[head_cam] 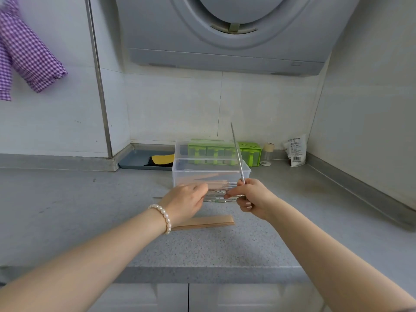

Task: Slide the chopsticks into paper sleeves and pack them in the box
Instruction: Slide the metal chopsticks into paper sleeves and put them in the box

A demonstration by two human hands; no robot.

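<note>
Before clear box (pixel 209 174) | right hand (pixel 252 197) fingers pinch slim metal chopstick (pixel 236 152) upright | left hand (pixel 184 202) fingers unclear.

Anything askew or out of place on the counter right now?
Nothing spilled or damaged. One metal chopstick stands nearly upright in the right hand, apart from the pile lying flat under the left hand. The paper sleeves lie neatly stacked; the clear box sits square.
</note>
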